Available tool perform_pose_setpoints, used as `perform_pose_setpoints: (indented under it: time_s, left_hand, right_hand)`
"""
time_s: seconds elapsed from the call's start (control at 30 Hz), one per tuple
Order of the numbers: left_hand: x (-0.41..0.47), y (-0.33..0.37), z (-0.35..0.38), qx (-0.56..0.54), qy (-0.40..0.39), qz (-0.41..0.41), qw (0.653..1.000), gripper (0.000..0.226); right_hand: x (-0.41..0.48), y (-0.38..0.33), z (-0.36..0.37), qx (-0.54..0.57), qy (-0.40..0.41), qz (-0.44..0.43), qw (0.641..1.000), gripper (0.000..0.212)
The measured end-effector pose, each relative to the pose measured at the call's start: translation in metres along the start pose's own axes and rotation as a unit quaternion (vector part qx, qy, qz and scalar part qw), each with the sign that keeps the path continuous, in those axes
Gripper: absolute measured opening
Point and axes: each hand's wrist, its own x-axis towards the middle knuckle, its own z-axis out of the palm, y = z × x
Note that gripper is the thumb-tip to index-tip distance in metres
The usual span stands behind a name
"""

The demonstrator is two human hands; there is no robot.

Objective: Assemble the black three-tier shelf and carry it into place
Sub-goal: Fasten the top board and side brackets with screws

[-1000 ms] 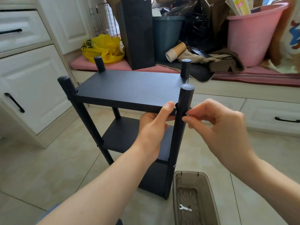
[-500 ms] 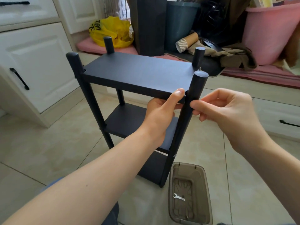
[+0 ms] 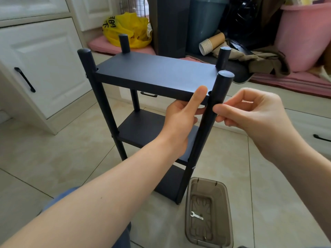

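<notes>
Two bare hands meet at the near right corner of a black three-tier shelf [image 3: 154, 72], which stands upright on the tiled floor [image 3: 53, 158] at the centre of the frame. The left hand [image 3: 180, 120] grips the top tier's front edge, thumb on top and fingers curled beneath. The right hand [image 3: 254, 119] touches curled fingertips to the front right post [image 3: 202, 140] just below that tier; whether they pinch anything is unclear. A brown tray [image 3: 189, 230] holding a small wrench [image 3: 197, 216] lies lower centre.

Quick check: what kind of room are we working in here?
Likely a home room, perhaps a kitchen corner: white cabinets with black handles, tiled floor, plus a pink bucket and yellow plastic bag.
</notes>
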Motion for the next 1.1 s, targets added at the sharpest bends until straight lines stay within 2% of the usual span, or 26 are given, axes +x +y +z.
perform_pose_setpoints:
  time_s: [0.17, 0.3, 0.47, 0.6, 0.73, 0.93, 1.1]
  left_hand:
    - [0.001, 0.0, 0.0, 0.004, -0.01, 0.004, 1.0, 0.03]
    - [0.002, -0.001, -0.001, 0.008, -0.017, 0.005, 1.0, 0.03]
    - [0.005, -0.003, -0.002, 0.013, -0.022, 0.008, 1.0, 0.034]
    - [0.007, -0.003, -0.001, 0.018, -0.021, 0.011, 1.0, 0.031]
    - [0.008, -0.003, -0.002, 0.026, -0.026, 0.017, 0.999, 0.034]
    - [0.007, -0.004, -0.001, 0.038, -0.022, 0.026, 0.999, 0.033]
    - [0.008, -0.003, 0.0, 0.026, -0.015, 0.021, 0.999, 0.031]
  right_hand:
    - [-0.003, -0.003, -0.011, -0.059, -0.023, -0.057, 0.996, 0.007]
    - [0.0, -0.001, -0.014, -0.086, -0.024, -0.07, 0.994, 0.006]
    - [0.0, 0.004, -0.011, -0.07, 0.01, -0.085, 0.994, 0.009]
    - [-0.006, 0.008, -0.001, -0.126, 0.066, -0.124, 0.982, 0.012]
    - [-0.006, 0.008, 0.0, -0.082, 0.049, -0.093, 0.991, 0.011]
    - [-0.004, 0.006, -0.004, -0.085, 0.02, -0.101, 0.991, 0.009]
    - [-0.006, 0.009, -0.001, -0.029, 0.02, -0.025, 0.999, 0.011]
